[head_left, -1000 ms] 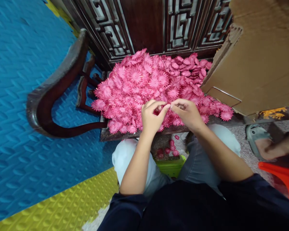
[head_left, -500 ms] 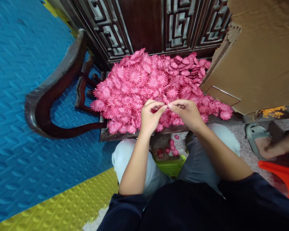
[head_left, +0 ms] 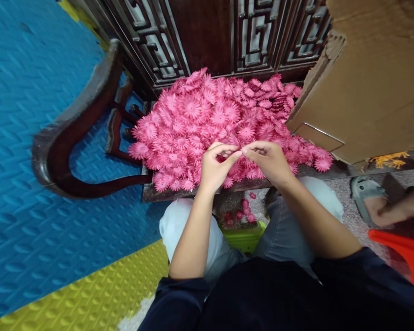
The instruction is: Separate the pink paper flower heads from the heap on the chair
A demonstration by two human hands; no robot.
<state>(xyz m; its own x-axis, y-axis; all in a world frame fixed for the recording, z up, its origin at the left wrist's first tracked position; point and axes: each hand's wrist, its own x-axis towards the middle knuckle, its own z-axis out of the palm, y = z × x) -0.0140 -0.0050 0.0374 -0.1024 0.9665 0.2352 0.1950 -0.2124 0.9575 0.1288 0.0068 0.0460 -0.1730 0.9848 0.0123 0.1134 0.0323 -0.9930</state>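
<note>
A large heap of pink artificial flower heads [head_left: 189, 115] covers the seat of a dark wooden bench [head_left: 193, 195]. Just above the front of the heap, my left hand [head_left: 218, 166] and my right hand [head_left: 267, 162] meet fingertip to fingertip. Thumb and fingers of each are pinched together. Whatever lies between the fingertips is too small to make out; behind it, pink petals blend in. Both forearms come up over my knees.
The bench's curved armrest [head_left: 55, 151] rises at left over blue matting [head_left: 17, 220]. A torn cardboard box [head_left: 372, 92] stands on the right, with orange pieces [head_left: 389, 160] beneath. Fallen flowers [head_left: 244, 212] lie between my knees. Another person's foot [head_left: 376, 207] and a red plastic piece [head_left: 403, 250] are at right.
Both hands stay pinched together in nearly the same spot, with only a slight shift of the fingers. The view has moved a little; the heap looks the same.
</note>
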